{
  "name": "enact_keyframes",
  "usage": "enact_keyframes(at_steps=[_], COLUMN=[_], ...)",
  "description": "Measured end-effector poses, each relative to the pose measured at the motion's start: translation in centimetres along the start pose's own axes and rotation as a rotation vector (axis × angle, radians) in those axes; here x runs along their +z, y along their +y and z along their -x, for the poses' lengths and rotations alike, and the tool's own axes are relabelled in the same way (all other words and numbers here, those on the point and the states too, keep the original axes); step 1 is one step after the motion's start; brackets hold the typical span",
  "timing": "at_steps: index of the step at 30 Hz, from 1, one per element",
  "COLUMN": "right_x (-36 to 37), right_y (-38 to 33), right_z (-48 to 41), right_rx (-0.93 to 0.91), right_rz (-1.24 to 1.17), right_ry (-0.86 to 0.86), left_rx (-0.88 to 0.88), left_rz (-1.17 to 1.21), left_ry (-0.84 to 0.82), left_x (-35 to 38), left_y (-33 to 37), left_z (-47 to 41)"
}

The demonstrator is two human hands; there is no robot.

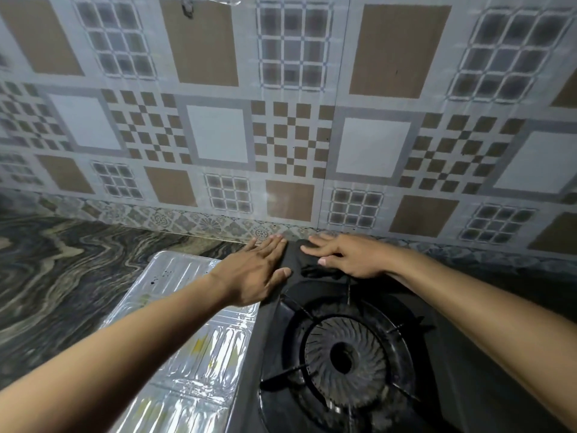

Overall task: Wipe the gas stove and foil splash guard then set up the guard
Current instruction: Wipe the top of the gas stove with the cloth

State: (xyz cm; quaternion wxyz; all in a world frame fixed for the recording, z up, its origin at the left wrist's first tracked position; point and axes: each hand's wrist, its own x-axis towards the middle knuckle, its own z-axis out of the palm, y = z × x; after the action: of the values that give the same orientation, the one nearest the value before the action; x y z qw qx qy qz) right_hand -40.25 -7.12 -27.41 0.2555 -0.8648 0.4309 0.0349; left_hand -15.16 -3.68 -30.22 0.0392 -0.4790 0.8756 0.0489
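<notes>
A black single-burner gas stove (268, 345) fills the lower right, its round burner (345, 359) ringed by a pan support. A shiny foil splash guard (187, 345) lies flat on the counter against the stove's left side. A dark cloth (307, 260) is bunched on the stove's far left corner. My right hand (343, 256) presses flat on the cloth, fingers spread. My left hand (256, 273) rests flat at the stove's far left edge, partly over the foil guard, thumb touching the cloth's edge.
A dark marbled counter (62, 276) stretches to the left. The patterned tile wall (281, 135) rises just behind the stove. A hook with clear plastic (187, 6) hangs at the top of the wall.
</notes>
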Motion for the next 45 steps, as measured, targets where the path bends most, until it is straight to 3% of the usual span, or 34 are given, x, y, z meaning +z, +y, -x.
enact_keyframes(at_steps=[8,12,16,19,27,37,45], right_x=[0.7,1.5,1.7,2.2,3.1,2.4,5.4], right_y=[4.8,3.8,2.8,3.0,3.8,10.7,6.1], right_z=[9.3,9.8,8.8,8.8,11.7,21.5,18.6], right_rx=[0.234,0.342,0.353,0.360,0.403,0.889,0.670], right_rz=[-0.160,-0.045,0.042,-0.025,-0.077,0.051,0.000], right_ry=[0.104,0.135,0.160,0.204,0.208,0.235,0.410], left_rx=[-0.046,-0.105,-0.063,-0.051,-0.086,-0.044,-0.067], left_rz=[0.010,0.038,0.087,0.160,0.188,0.142,0.117], left_ry=[-0.067,-0.022,-0.014,-0.073,-0.120,-0.095,0.031], left_x=[-1.6,-2.8,-3.4,-2.7,-0.8,0.3,-0.3], left_y=[0.9,3.4,7.2,9.3,9.6,8.9,9.2], left_z=[-0.3,-1.6,-3.1,-4.0,-4.8,-5.2,-5.0])
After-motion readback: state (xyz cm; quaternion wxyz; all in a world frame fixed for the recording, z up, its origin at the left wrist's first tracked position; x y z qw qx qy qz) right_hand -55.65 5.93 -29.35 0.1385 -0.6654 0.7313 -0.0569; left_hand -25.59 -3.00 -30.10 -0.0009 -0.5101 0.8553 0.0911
